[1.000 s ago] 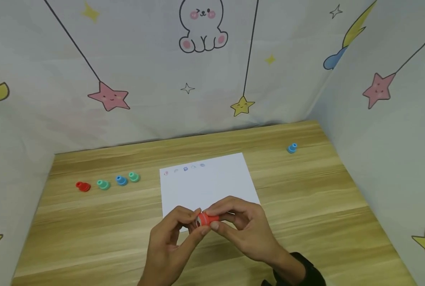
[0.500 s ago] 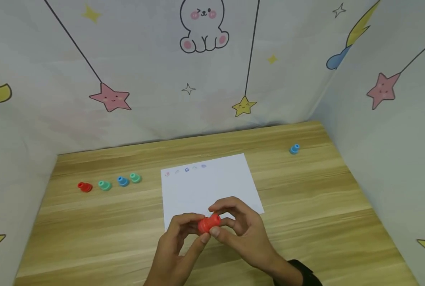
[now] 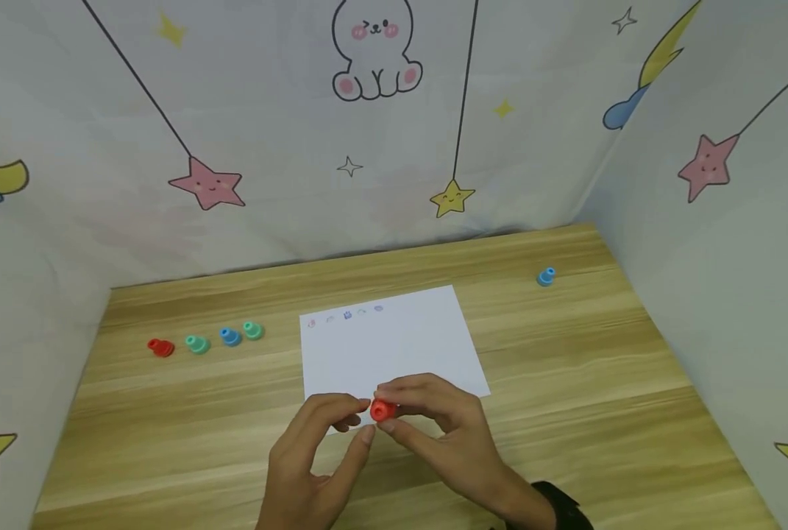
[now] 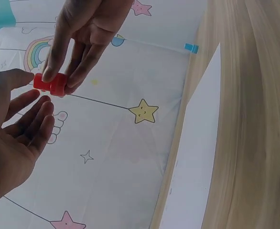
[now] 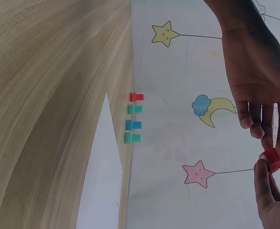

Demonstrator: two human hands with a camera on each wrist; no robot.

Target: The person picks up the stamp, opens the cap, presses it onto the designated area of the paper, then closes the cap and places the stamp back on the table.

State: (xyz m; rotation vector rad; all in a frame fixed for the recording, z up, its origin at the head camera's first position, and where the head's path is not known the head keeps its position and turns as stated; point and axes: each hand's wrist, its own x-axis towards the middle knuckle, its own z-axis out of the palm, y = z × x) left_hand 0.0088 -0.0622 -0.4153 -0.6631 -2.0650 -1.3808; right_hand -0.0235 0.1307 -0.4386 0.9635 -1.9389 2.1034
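A red stamp (image 3: 382, 411) is pinched between the thumb and fingers of my right hand (image 3: 443, 423), above the near edge of a white paper sheet (image 3: 394, 346). Its knob end faces up toward the head view. My left hand (image 3: 317, 449) is beside it with thumb and fingers spread; its fingertips are close to the stamp, and any contact is hard to make out. In the left wrist view the red stamp (image 4: 51, 84) lies sideways in the right hand's fingers, near the left hand (image 4: 16, 124). Small printed marks (image 3: 347, 315) run in a row along the sheet's far edge.
On the left of the wooden table (image 3: 168, 427) stand a red stamp (image 3: 160, 347), a green stamp (image 3: 198, 344), a blue stamp (image 3: 230, 336) and another green stamp (image 3: 253, 330). A further blue stamp (image 3: 546, 277) is at the far right. A patterned cloth (image 3: 288, 147) hangs behind.
Both hands held the red stamp at first, and it was turned between them. Now its knob points toward the head camera, and the left fingers have spread away from it.
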